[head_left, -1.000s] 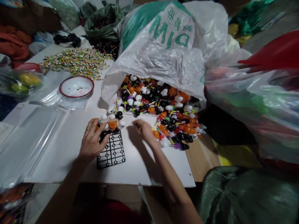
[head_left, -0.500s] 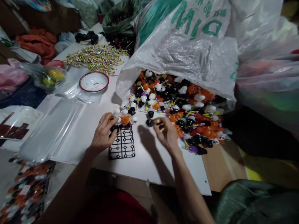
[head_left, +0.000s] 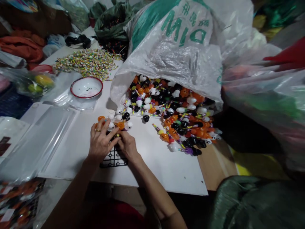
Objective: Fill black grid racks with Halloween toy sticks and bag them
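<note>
A black plastic grid rack lies on the white board. Its far end carries small orange, white and black toy heads. My left hand rests on the rack's far left part, fingers spread over the toys, a ring on one finger. My right hand sits beside it on the rack, fingers curled and pinched at the toy row; what they hold is hidden. A big pile of the same toys on coloured sticks spills from a large white-and-green sack to the right.
A red-rimmed white bowl stands at the back left, behind it a heap of small coloured sticks. Clear plastic bags lie at the left. Filled bags crowd the right side; a dark green bag is at the lower right.
My right hand has come back from the toy pile to the rack and now sits against my left hand. The camera view has shifted slightly.
</note>
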Motion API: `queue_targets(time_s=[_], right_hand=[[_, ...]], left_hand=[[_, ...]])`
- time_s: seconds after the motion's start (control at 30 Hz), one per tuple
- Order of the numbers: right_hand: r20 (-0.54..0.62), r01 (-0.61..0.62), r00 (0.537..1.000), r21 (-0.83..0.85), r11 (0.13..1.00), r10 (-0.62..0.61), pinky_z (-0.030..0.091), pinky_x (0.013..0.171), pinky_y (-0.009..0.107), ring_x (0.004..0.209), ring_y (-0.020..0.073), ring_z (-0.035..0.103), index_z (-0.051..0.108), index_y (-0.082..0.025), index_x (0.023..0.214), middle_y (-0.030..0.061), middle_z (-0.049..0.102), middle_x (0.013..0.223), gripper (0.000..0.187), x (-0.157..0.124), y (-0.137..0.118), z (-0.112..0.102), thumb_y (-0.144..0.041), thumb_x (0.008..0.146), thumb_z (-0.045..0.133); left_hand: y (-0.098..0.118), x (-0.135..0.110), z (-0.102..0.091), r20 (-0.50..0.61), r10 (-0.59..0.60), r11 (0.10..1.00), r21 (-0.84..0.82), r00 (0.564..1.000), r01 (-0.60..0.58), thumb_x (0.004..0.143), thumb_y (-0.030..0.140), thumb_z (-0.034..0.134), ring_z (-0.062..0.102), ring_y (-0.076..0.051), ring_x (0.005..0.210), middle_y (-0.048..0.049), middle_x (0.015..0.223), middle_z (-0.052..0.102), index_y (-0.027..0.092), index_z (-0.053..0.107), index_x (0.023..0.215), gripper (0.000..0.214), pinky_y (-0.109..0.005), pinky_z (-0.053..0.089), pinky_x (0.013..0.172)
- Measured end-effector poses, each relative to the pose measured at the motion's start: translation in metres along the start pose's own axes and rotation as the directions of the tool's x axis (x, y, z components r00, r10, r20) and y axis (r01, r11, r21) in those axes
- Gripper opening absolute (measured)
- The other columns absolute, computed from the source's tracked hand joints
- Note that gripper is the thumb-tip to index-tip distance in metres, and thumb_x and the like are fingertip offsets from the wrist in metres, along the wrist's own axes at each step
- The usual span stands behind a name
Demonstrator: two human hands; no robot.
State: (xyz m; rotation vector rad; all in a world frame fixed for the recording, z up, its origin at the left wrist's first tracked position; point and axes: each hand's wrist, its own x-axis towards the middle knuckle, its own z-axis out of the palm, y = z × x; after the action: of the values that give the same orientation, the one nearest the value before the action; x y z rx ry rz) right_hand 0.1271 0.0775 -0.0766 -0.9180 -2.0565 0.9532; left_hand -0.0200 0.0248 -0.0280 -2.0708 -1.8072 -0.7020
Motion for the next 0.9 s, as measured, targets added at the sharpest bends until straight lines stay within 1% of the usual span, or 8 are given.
queue_targets(time_s=[0.1,0.17,0.3,0.47,0.6,0.7,0.8,0.9], right_hand=[[0.074,0.025,0.997,0.089,0.996,-0.031,0.053,0.085,0.029,0.095,0.0186,0.067,0.066,-0.020,0.120,0.0072,0.072,0.107,0.029,-0.007,0.007,-0.016,-0.026,0.094,0.054],[0.067,-0.004,0.998,0.051,0.999,0.000,0.052,0.080,0.028,0.088,0.0181,0.066,0.069,-0.021,0.116,0.0059,0.073,0.101,0.027,-0.006,0.020,-0.047,-0.027,0.093,0.055],[-0.052,-0.077,0.997,-0.390,0.918,0.062,0.047,0.078,0.030,0.091,0.0212,0.062,0.071,-0.017,0.110,0.0105,0.069,0.105,0.033,0.043,0.063,-0.122,-0.015,0.093,0.044],[0.315,0.160,0.943,-0.713,0.683,0.109,0.042,0.080,0.030,0.101,0.0233,0.056,0.071,-0.016,0.109,0.0134,0.062,0.115,0.035,0.122,0.097,-0.152,-0.009,0.090,0.042],[0.314,0.177,0.947,-0.670,0.721,0.059,0.042,0.078,0.028,0.099,0.0221,0.056,0.069,-0.015,0.102,0.0135,0.061,0.112,0.025,0.107,0.086,-0.146,-0.013,0.090,0.048],[0.062,0.006,0.998,-0.427,0.904,0.023,0.044,0.071,0.027,0.082,0.0184,0.058,0.066,-0.016,0.102,0.0092,0.065,0.100,0.019,0.052,0.063,-0.123,-0.021,0.090,0.051],[-0.153,-0.162,0.975,-0.003,0.987,0.160,0.046,0.064,0.026,0.070,0.0158,0.058,0.063,-0.018,0.100,0.0033,0.066,0.086,0.020,-0.001,0.037,-0.070,-0.030,0.086,0.056],[-0.094,-0.279,0.942,0.308,0.909,0.321,0.049,0.062,0.027,0.068,0.0165,0.060,0.064,-0.018,0.092,0.0021,0.068,0.080,0.022,-0.023,0.025,-0.011,-0.036,0.079,0.063]], left_hand=[[-0.001,0.001,0.006,-0.066,0.007,1.000,0.022,0.998,-0.005,0.089,0.033,0.066,0.053,-0.039,0.129,-0.0160,0.137,0.060,0.023,0.071,0.115,0.028,-0.061,0.041,0.104],[-0.001,0.002,0.008,-0.094,0.008,1.000,0.015,0.996,-0.006,0.089,0.031,0.067,0.056,-0.037,0.125,-0.0153,0.132,0.064,0.020,0.073,0.109,0.024,-0.059,0.043,0.103],[-0.002,0.004,0.007,-0.100,0.012,1.000,-0.006,0.995,-0.012,0.090,0.028,0.065,0.057,-0.036,0.124,-0.0158,0.126,0.067,0.016,0.071,0.105,0.020,-0.056,0.047,0.101],[-0.001,0.007,0.006,-0.121,0.008,1.000,-0.012,0.993,-0.009,0.091,0.024,0.062,0.058,-0.033,0.124,-0.0168,0.124,0.067,0.014,0.069,0.103,0.017,-0.052,0.050,0.100],[-0.002,0.008,0.009,-0.109,0.001,0.999,-0.041,0.994,-0.006,0.092,0.022,0.059,0.056,-0.032,0.126,-0.0166,0.123,0.067,0.013,0.068,0.103,0.017,-0.050,0.049,0.103],[-0.005,0.007,0.011,-0.094,-0.011,0.997,-0.073,0.996,0.004,0.092,0.022,0.059,0.054,-0.031,0.129,-0.0155,0.125,0.067,0.014,0.069,0.105,0.018,-0.050,0.047,0.105],[-0.008,0.006,0.012,-0.089,0.003,0.994,-0.104,0.996,-0.012,0.091,0.023,0.059,0.053,-0.031,0.130,-0.0148,0.125,0.067,0.015,0.069,0.105,0.018,-0.051,0.047,0.106],[-0.009,0.007,0.011,-0.095,0.020,0.995,-0.100,0.995,-0.029,0.091,0.023,0.059,0.053,-0.032,0.130,-0.0160,0.126,0.066,0.014,0.068,0.105,0.018,-0.050,0.047,0.106]])
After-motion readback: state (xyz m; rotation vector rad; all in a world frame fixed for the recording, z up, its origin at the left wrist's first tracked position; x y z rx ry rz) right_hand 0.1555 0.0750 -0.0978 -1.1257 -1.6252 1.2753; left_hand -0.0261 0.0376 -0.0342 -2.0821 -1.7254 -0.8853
